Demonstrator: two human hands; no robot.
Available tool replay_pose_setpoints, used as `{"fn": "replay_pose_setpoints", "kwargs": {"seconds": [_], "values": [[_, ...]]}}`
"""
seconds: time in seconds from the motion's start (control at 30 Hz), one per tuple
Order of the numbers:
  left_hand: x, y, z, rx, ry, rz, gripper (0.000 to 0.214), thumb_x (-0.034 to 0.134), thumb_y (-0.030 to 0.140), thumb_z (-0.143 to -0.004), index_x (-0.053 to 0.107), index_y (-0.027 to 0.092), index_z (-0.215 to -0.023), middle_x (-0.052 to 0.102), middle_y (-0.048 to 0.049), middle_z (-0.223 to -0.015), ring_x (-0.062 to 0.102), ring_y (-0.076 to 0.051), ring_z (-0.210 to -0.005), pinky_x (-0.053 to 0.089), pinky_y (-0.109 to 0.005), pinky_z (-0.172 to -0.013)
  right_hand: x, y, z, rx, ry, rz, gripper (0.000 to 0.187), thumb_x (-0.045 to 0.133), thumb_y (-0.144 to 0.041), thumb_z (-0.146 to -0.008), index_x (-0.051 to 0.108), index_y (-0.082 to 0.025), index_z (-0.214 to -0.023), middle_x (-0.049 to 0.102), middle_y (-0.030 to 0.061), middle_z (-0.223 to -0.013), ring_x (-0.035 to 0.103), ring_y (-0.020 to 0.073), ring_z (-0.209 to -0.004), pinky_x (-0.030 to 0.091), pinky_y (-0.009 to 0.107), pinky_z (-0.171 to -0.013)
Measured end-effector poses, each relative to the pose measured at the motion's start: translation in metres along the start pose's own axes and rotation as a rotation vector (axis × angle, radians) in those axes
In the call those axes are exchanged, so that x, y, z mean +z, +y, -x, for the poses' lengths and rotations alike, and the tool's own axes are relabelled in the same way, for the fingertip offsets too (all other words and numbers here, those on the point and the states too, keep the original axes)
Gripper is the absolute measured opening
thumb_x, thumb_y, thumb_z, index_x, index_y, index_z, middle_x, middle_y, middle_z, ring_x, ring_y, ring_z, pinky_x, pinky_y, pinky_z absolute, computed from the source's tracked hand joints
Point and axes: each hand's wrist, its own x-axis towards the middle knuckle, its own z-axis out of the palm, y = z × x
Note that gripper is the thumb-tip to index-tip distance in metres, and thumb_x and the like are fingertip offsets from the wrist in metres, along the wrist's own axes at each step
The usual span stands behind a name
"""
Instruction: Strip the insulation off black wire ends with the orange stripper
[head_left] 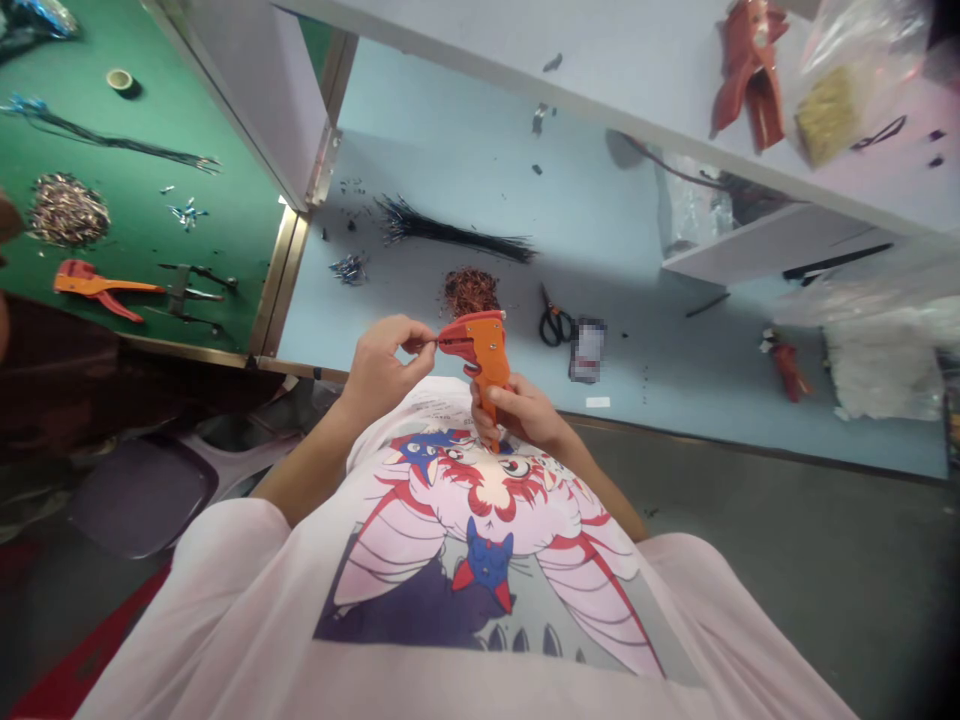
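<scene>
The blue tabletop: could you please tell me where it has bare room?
Mostly bare patches lie between the blurred rectangle and small red tool, and between black wires and shelf. It's crowded around the scrap pile beyond the orange tool.

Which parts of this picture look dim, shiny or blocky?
In the head view, the phone-like rectangle beside the scissors is blocky with pixelation; the clear plastic bag at upper right shows pale glare; shadow dims part of the blue tabletop; the right-hand corners darken; the orange-and-red wire stripper reads clearly.
</scene>
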Motion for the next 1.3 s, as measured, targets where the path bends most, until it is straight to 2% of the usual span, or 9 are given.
{"fn": "replay_pose_setpoints", "kwargs": {"seconds": [0.1,0.23,0.3,0.53,0.77,1.3], "values": [[0.005,-0.004,-0.001,-0.001,0.007,-0.038,0.006,0.058,0.016,-0.075,0.061,0.019,-0.071,0.06,-0.0001,-0.066,0.053,-0.013,-0.065,0.042,-0.026,-0.068,0.0,0.002,-0.002,0.051,0.038,-0.081,0.034,0.06,-0.048,-0.084,0.044,-0.019,-0.077,0.037,-0.0096,-0.051,0.029,0.0038,-0.036,0.031,0.018,-0.035],[0.007,-0.007,-0.001,-0.063,0.027,0.022,0.007,0.058,0.019,-0.077,0.062,0.019,-0.071,0.06,0.0005,-0.066,0.053,-0.012,-0.064,0.042,-0.026,-0.067,-0.004,0.0,-0.002,0.031,0.009,-0.116,0.036,0.062,-0.051,-0.08,0.048,-0.019,-0.087,0.049,-0.0053,-0.059,0.044,0.0087,-0.046,0.047,0.026,-0.046],[0.006,-0.007,0.0,-0.08,0.041,0.055,0.007,0.059,0.02,-0.078,0.063,0.02,-0.072,0.061,0.0008,-0.067,0.053,-0.011,-0.064,0.043,-0.025,-0.067,-0.007,-0.002,-0.001,0.008,0.003,-0.126,0.035,0.061,-0.049,-0.081,0.049,-0.018,-0.091,0.052,-0.0028,-0.065,0.05,0.0112,-0.052,0.051,0.031,-0.053],[0.0,-0.003,0.0,-0.052,0.032,0.099,0.005,0.062,0.022,-0.078,0.067,0.02,-0.079,0.064,0.0,-0.073,0.055,-0.012,-0.067,0.044,-0.025,-0.068,-0.01,-0.003,0.004,-0.015,0.049,-0.095,0.032,0.062,-0.042,-0.081,0.05,-0.016,-0.094,0.055,-0.0002,-0.068,0.053,0.0127,-0.054,0.05,0.03,-0.053],[0.002,-0.004,0.001,-0.018,0.07,0.08,0.003,0.065,0.023,-0.078,0.066,0.021,-0.079,0.064,-0.0004,-0.075,0.055,-0.013,-0.071,0.044,-0.027,-0.071,-0.004,-0.004,0.007,-0.024,0.023,-0.077,0.031,0.064,-0.041,-0.081,0.051,-0.015,-0.093,0.056,-0.0005,-0.066,0.053,0.0125,-0.054,0.05,0.03,-0.053],[0.002,-0.003,0.001,-0.001,0.046,0.075,0.003,0.063,0.024,-0.08,0.065,0.021,-0.079,0.065,-0.0005,-0.076,0.056,-0.013,-0.072,0.043,-0.027,-0.07,-0.003,-0.007,0.007,-0.027,-0.033,-0.023,0.031,0.061,-0.043,-0.084,0.054,-0.014,-0.093,0.059,0.0013,-0.067,0.058,0.0134,-0.054,0.052,0.03,-0.053]]}}
